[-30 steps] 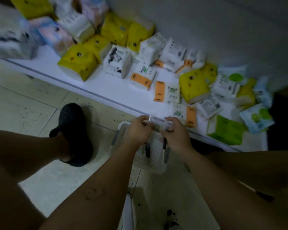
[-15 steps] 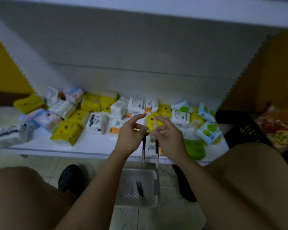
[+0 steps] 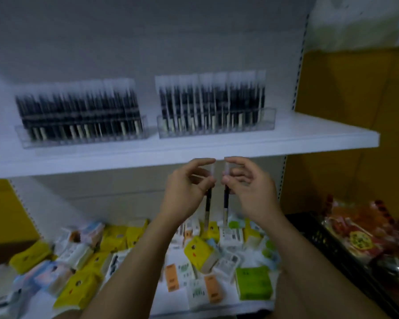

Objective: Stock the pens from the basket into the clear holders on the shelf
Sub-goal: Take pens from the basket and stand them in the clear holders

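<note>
Just below the shelf (image 3: 194,149) edge, the left hand (image 3: 187,192) pinches a pen (image 3: 207,208) by its top and the right hand (image 3: 248,189) a second pen (image 3: 226,207), both hanging upright. Carrying is in hand; next they likely need lifting into the right holder (image 3: 268,120), whose right end looks free.

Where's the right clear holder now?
Head view, upper middle: the right clear holder stands on the white shelf, just right of the left clear holder.
</note>
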Available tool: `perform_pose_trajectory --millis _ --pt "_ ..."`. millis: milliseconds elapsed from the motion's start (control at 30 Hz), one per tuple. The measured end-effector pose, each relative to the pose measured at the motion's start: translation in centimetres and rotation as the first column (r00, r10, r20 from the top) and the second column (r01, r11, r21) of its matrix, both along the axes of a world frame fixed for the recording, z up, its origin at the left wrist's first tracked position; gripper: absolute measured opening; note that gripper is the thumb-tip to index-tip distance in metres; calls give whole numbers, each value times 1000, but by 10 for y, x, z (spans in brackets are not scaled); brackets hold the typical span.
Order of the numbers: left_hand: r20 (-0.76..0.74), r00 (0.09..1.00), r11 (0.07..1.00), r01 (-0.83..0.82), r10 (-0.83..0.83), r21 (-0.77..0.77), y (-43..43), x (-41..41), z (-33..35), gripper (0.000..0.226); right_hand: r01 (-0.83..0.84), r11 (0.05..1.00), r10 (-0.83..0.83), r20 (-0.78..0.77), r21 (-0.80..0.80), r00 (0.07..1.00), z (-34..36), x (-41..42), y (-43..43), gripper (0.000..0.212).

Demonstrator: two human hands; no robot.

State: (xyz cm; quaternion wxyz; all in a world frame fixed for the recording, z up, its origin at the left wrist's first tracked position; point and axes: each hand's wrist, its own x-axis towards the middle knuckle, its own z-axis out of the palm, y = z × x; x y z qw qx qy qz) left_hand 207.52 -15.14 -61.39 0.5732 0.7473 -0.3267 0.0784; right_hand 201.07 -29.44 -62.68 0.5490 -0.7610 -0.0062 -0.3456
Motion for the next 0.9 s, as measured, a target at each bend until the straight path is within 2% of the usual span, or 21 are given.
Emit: perform_pose_trajectory --millis 167,267,433,733,900 --pt "115 993 999 32 -29 -21 -34 -5 71 30 -1 1000 2 113 -11 994 67 -8 -34 34" --pt "135 988 994 81 -70 -75 -56 -6 107 30 12 1000 -7 175 -25 985 102 -7 -55 34" --pt "228 969 993 106 -94 -43 -88 -1 153 31 10 1000 -13 233 14 972 144 4 -87 32" --pt "333 942 995 -16 48 -99 -133 30 200 27 143 989 -143 322 23 936 191 42 -148 33" --pt "397 916 996 -33 62 -80 -161 50 213 26 184 983 -183 331 29 926 200 68 -166 38"
